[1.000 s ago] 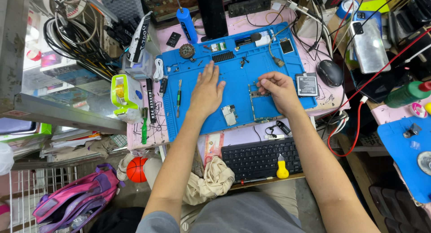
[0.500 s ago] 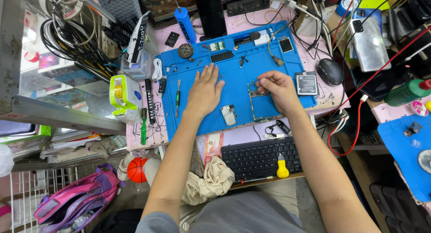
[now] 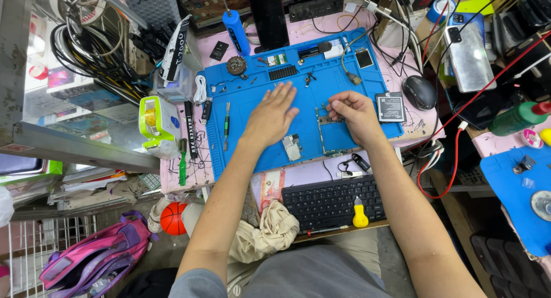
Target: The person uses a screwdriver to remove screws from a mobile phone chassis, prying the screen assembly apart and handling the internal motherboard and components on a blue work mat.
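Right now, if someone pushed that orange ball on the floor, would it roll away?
Probably. The orange ball looks round and smooth, so a nudge should roll it. It seems wedged between a shoe and a cloth, so it may not go far.

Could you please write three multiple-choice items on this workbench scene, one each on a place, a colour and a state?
1. Where does the left hand lie?
A. flat on the blue mat
B. on the keyboard
C. on the mouse

2. What colour is the tape dispenser?
A. red
B. lime green
C. black

3. What is the right hand doing?
A. lying flat and open
B. gripping a bottle
C. pinching at the circuit board

Key: 1 A, its palm is down on the mat; 2 B, its casing is lime green; 3 C, its fingers are curled at the board's top.
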